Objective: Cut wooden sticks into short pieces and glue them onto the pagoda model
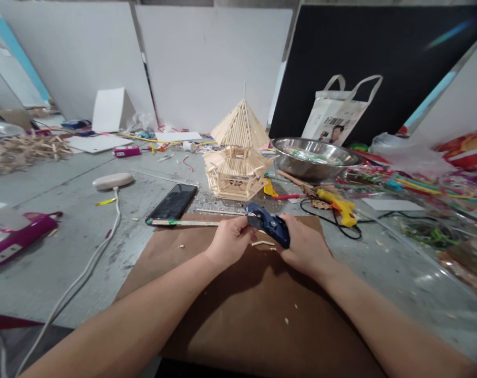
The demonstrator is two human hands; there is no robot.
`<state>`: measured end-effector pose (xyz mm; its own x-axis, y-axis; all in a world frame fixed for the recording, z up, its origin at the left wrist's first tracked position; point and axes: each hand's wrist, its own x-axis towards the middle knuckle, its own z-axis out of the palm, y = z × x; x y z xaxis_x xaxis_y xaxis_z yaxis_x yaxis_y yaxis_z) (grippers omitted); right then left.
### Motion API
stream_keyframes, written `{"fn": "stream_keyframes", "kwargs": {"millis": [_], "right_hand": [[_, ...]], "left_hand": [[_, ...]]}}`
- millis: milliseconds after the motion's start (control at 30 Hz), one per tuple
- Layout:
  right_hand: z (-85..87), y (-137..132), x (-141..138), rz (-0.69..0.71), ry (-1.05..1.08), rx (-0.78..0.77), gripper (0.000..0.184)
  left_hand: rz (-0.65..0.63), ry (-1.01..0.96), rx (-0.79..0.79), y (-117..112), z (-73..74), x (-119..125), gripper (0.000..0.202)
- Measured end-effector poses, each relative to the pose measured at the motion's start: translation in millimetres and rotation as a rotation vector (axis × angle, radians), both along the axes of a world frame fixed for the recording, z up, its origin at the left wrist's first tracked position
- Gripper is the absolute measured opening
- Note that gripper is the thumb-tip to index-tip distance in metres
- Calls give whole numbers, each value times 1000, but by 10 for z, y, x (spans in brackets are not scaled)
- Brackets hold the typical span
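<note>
My left hand (231, 239) is closed around a thin pale wooden stick (187, 223) with a green mark near its far left end. That end reaches past the lower edge of a black phone (174, 202). In my right hand (306, 242) is a blue hand cutter (270, 223). Its head meets the fingertips of my left hand, and whether its jaws touch the stick is hidden. Short stick offcuts (262, 243) lie on the brown sheet (238, 320) below. Just beyond my hands stands a small pavilion model (238, 157) built of wooden sticks, with a pointed roof.
A metal bowl (315, 157) sits behind right, beside a white tote bag (329, 118). A yellow glue gun (341, 207) with a black cord lies to the right, near scattered craft materials. At left are a white corded device (113, 181) and a purple power strip (21, 239).
</note>
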<state>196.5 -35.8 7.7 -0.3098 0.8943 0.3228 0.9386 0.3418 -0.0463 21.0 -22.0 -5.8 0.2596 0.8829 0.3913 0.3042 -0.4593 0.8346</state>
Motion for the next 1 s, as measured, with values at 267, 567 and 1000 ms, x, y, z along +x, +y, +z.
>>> {"fn": "stream_keyframes", "kwargs": {"millis": [267, 567, 1000], "right_hand": [[-6, 10, 12, -25, 0, -14, 39], [22, -21, -26, -68, -35, -32, 32], [-15, 95, 94, -43, 26, 57, 51]], "left_hand": [[-2, -19, -23, -2, -1, 10, 13], [22, -1, -39, 2, 14, 16, 14], [12, -79, -131, 40, 2, 7, 19]]}}
